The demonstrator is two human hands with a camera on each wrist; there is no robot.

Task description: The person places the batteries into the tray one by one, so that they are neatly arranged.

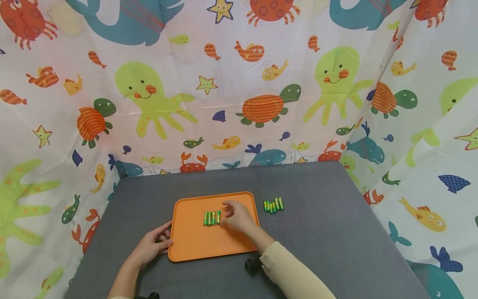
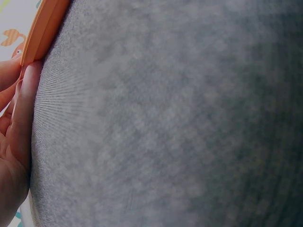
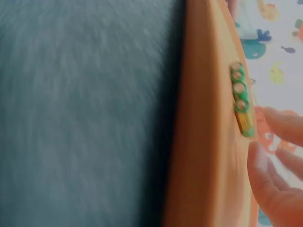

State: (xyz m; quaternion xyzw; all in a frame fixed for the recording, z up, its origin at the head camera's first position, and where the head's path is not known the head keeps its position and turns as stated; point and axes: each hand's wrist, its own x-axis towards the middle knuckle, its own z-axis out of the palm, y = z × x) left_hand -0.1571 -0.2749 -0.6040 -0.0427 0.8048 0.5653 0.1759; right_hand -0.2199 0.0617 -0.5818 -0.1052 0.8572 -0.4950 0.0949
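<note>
An orange tray [image 1: 194,245] lies on the grey table. Several green-and-yellow batteries [image 1: 209,218] stand in a row near its middle, the rightmost one slightly apart in the head view. My left hand [image 1: 151,246] grips the tray's left rim, and the left wrist view has its fingers at the tray edge [image 2: 45,33]. Over the tray, just right of the row, is my right hand [image 1: 239,218]. Its thumb and fingers are spread, with no battery between them. In the right wrist view the fingertips are close beside the nearest battery [image 3: 245,124].
To the right of the tray, a second group of several batteries [image 1: 274,205] lies on the grey table [image 1: 317,232]. A curtain [image 1: 224,112] printed with sea animals hangs behind the table and along both sides.
</note>
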